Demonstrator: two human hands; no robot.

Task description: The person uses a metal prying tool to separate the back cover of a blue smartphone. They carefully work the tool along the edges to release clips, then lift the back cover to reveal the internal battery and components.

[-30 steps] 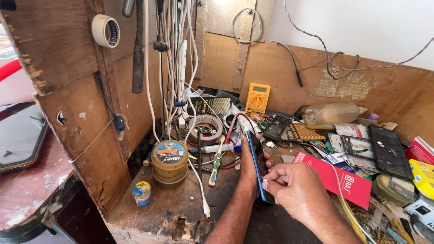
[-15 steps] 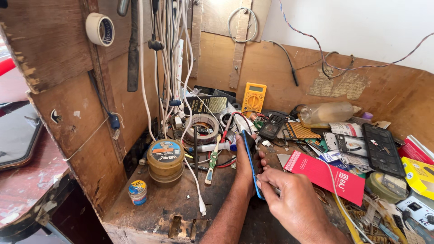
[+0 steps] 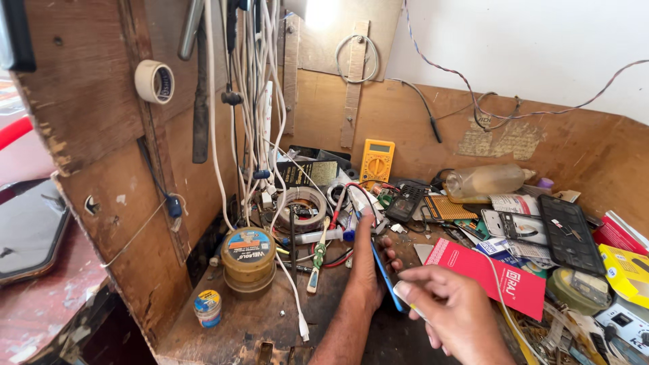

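Clutter covers the wooden surface (image 3: pixel 250 324) from its middle out to three o'clock. Left hand (image 3: pixel 365 260), near six o'clock, stands a blue-edged phone (image 3: pixel 385 277) on its edge, palm flat against one face and fingers (image 3: pixel 391 249) curled round the far side, so it has a firm hold of it. Right hand (image 3: pixel 449 314), at five o'clock, is just beside the phone's near end; its fingers are bent together and its thumb lies along a small pale strip (image 3: pixel 407 301), though whether that strip is pinched or only touched I cannot tell. Just beyond the left hand, at twelve o'clock from it, lie a screwdriver (image 3: pixel 316 257) and a roll of tape (image 3: pixel 302 206). Further back stands a yellow multimeter (image 3: pixel 376 162). A round brown tin (image 3: pixel 249 260) sits at nine o'clock from the hands, a small jar (image 3: pixel 207 307) near it. A red booklet (image 3: pixel 490 277) lies at three o'clock.
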